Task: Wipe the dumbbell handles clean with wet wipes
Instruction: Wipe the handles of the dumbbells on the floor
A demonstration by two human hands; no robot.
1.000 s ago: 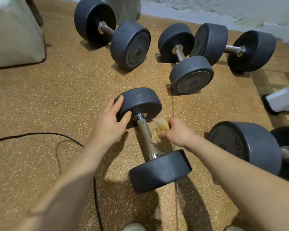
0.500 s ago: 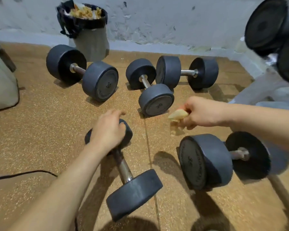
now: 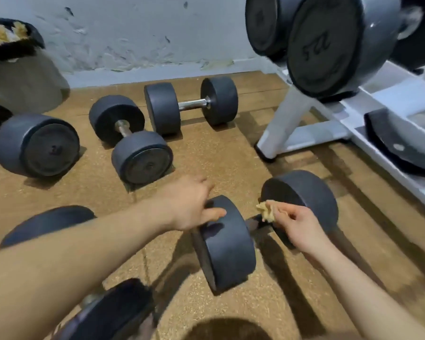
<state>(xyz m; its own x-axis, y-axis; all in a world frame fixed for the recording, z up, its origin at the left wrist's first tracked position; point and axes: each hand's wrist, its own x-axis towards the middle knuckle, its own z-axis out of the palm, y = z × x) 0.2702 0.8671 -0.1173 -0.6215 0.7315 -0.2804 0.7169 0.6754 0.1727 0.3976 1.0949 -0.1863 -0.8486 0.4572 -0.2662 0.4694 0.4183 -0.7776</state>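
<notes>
The dumbbell (image 3: 227,244) being cleaned has two fat, round, dark grey ends. A thin metal handle (image 3: 257,223) joins them, and it looks dark and blurry. The dumbbell lies on the brown speckled floor (image 3: 219,148), in the near middle, with one end to the left and the other end (image 3: 304,195) to the right and a bit farther away.

A big dumbbell (image 3: 326,45) on the white rack (image 3: 292,119) at the far right has raised numbers that look like 22.5. The round plates on the floor dumbbells have marks too, but they are too blurry to read.

The left hand (image 3: 189,204) rests on top of the dumbbell's left end. Its thumb lies along the rim. Its fingers reach out loosely past the top and do not wrap round anything.

The right hand (image 3: 297,224) is in front of the right end. Its fingertips pinch a crumpled tan wipe (image 3: 266,212). The wipe is just above the right part of the handle, and I cannot tell if it touches.

More dumbbells lie farther away: one by the wall (image 3: 192,104), one in the middle (image 3: 133,141) and one at the left (image 3: 35,146). A bin (image 3: 27,79) with a black bag stands at the far left.
</notes>
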